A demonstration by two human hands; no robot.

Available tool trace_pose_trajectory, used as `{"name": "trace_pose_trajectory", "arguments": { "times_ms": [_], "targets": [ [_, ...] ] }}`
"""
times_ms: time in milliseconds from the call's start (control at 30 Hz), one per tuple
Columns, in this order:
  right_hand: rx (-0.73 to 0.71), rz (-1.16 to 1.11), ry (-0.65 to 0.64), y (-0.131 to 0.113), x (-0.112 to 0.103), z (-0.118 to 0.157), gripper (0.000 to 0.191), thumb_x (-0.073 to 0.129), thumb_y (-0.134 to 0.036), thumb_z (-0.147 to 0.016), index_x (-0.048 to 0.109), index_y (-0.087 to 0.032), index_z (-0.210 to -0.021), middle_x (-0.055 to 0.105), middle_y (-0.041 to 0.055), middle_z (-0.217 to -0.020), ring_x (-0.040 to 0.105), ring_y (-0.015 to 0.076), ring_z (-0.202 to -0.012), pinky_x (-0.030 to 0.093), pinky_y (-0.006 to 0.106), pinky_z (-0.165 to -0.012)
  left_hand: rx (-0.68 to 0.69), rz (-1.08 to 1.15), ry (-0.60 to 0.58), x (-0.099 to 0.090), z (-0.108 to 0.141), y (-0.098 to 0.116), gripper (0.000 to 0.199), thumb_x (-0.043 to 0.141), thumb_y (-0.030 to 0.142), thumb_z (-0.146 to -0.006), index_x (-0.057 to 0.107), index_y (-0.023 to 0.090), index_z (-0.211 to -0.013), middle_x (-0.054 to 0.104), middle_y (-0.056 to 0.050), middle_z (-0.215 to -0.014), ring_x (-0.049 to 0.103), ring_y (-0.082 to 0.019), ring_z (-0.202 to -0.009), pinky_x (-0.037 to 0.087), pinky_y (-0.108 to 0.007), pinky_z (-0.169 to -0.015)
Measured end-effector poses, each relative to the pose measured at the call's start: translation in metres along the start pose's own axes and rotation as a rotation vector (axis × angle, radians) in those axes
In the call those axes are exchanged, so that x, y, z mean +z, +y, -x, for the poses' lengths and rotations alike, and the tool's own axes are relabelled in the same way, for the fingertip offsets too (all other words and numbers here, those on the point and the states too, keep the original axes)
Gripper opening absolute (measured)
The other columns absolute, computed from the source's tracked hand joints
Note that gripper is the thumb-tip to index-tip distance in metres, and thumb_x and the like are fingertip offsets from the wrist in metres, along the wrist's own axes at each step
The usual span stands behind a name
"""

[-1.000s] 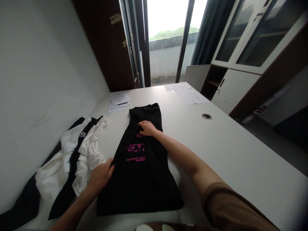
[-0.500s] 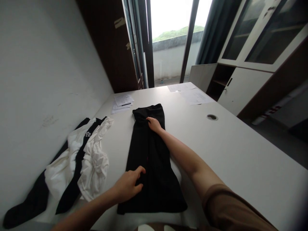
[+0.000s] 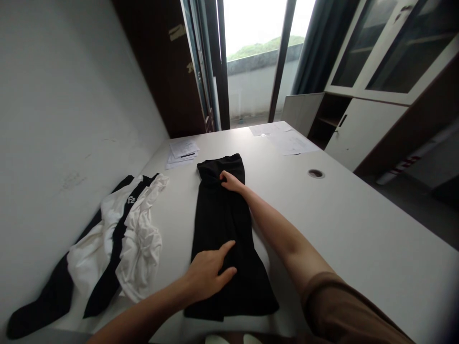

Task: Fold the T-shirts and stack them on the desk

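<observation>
A black garment, possibly trousers, lies lengthwise on the white table, with a gathered band at its far end. Close to that band, my right hand pinches the cloth with curled fingers. My left hand rests over the lower left half of the garment, its index finger and thumb stretched apart. Whether the left palm presses on the cloth is hidden. The near hem lies close to the table's front edge, with its two layers slightly out of line.
Along the wall lies a loose heap of white clothing and black clothing. Papers with a pen sit at the back left, more sheets at the back right. A round cable hole pierces the table.
My left hand has moved right across the garment, and the garment's left edge has shifted right with it. My right hand's fingers have curled tighter on the cloth near the band.
</observation>
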State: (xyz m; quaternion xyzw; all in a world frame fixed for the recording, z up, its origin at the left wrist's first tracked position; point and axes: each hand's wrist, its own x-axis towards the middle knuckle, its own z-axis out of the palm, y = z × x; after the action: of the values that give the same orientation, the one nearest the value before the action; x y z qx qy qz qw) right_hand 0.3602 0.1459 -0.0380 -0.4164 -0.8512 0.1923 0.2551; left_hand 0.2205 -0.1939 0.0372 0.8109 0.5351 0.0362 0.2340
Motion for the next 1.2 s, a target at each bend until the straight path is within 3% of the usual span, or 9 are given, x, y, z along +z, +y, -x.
{"name": "trace_pose_trajectory", "arguments": {
  "times_ms": [167, 233, 333, 467, 600, 833, 933, 1033, 1200],
  "targets": [
    [-0.078, -0.017, 0.147, -0.016, -0.014, 0.009, 0.044, 0.040, -0.012, -0.089, 0.061, -0.018, -0.127, 0.062, 0.0093, -0.134, 0.056, 0.0222, -0.123, 0.044, 0.036, -0.106, 0.176, -0.108, 0.239, -0.012, -0.031, -0.017, 0.053, 0.061, 0.035, -0.094, 0.052, 0.023, -0.145, 0.059, -0.012, -0.136, 0.052, -0.030, -0.130, 0.040, -0.049, -0.113],
    [-0.162, 0.054, 0.135, -0.036, -0.009, 0.013, 0.042, 0.042, -0.022, -0.098, 0.059, -0.022, -0.136, 0.053, 0.0079, -0.149, 0.046, 0.0229, -0.138, 0.036, 0.039, -0.116, 0.318, -0.145, 0.193, -0.006, -0.040, -0.021, 0.057, 0.063, 0.035, -0.093, 0.050, 0.025, -0.147, 0.048, -0.012, -0.152, 0.038, -0.031, -0.145, 0.028, -0.055, -0.122],
    [-0.311, 0.163, -0.027, -0.059, 0.009, 0.017, 0.045, 0.044, -0.037, -0.104, 0.054, -0.029, -0.147, 0.037, 0.0022, -0.163, 0.030, 0.0231, -0.152, 0.022, 0.043, -0.125, 0.451, -0.175, 0.067, 0.008, -0.044, -0.022, 0.065, 0.060, 0.042, -0.096, 0.039, 0.027, -0.156, 0.031, -0.011, -0.166, 0.022, -0.032, -0.155, 0.013, -0.060, -0.126],
    [-0.247, 0.264, -0.183, -0.051, 0.030, 0.014, 0.048, 0.048, -0.045, -0.104, 0.052, -0.032, -0.150, 0.037, 0.0032, -0.163, 0.025, 0.0261, -0.155, 0.014, 0.050, -0.127, 0.471, -0.174, -0.011, 0.017, -0.038, -0.023, 0.068, 0.047, 0.052, -0.102, 0.029, 0.026, -0.162, 0.022, -0.012, -0.170, 0.015, -0.032, -0.157, 0.007, -0.062, -0.126],
    [-0.173, 0.284, -0.163, -0.027, 0.033, 0.007, 0.049, 0.044, -0.046, -0.105, 0.051, -0.031, -0.151, 0.034, 0.0047, -0.165, 0.023, 0.0285, -0.155, 0.014, 0.054, -0.126, 0.533, -0.164, -0.084, 0.010, -0.021, -0.029, 0.071, 0.041, 0.058, -0.103, 0.023, 0.027, -0.164, 0.018, -0.012, -0.170, 0.013, -0.033, -0.158, 0.008, -0.061, -0.125],
    [-0.290, 0.263, -0.119, -0.025, 0.017, 0.018, 0.044, 0.043, -0.042, -0.107, 0.059, -0.025, -0.144, 0.047, 0.0080, -0.157, 0.037, 0.0264, -0.149, 0.029, 0.049, -0.123, 0.683, -0.210, -0.137, -0.004, 0.020, -0.058, 0.077, 0.048, 0.059, -0.100, 0.018, 0.028, -0.165, 0.018, -0.009, -0.171, 0.019, -0.033, -0.156, 0.014, -0.057, -0.126],
    [-0.369, 0.274, -0.090, -0.021, -0.001, 0.043, 0.043, 0.045, -0.037, -0.106, 0.059, -0.023, -0.144, 0.049, 0.0098, -0.155, 0.041, 0.0262, -0.147, 0.034, 0.047, -0.121, 0.603, -0.224, -0.047, -0.005, 0.031, -0.089, 0.077, 0.057, 0.031, -0.096, 0.021, 0.028, -0.164, 0.022, -0.008, -0.170, 0.023, -0.032, -0.155, 0.019, -0.058, -0.126],
    [-0.433, 0.265, -0.076, -0.014, -0.025, 0.087, 0.042, 0.048, -0.030, -0.104, 0.058, -0.023, -0.143, 0.049, 0.0100, -0.155, 0.043, 0.0270, -0.145, 0.037, 0.049, -0.119, 0.465, -0.248, 0.084, -0.010, 0.039, -0.120, 0.086, 0.050, 0.001, -0.081, 0.033, 0.030, -0.160, 0.029, -0.005, -0.168, 0.025, -0.029, -0.155, 0.021, -0.058, -0.127],
    [-0.462, 0.188, -0.191, -0.022, -0.066, 0.186, 0.042, 0.053, -0.013, -0.091, 0.064, -0.021, -0.132, 0.058, 0.0105, -0.145, 0.050, 0.0260, -0.139, 0.046, 0.048, -0.113, 0.417, -0.197, 0.027, -0.023, 0.051, -0.136, 0.093, 0.049, -0.007, -0.067, 0.049, 0.035, -0.150, 0.028, -0.001, -0.168, 0.024, -0.030, -0.155, 0.029, -0.056, -0.125]
  ]
}}
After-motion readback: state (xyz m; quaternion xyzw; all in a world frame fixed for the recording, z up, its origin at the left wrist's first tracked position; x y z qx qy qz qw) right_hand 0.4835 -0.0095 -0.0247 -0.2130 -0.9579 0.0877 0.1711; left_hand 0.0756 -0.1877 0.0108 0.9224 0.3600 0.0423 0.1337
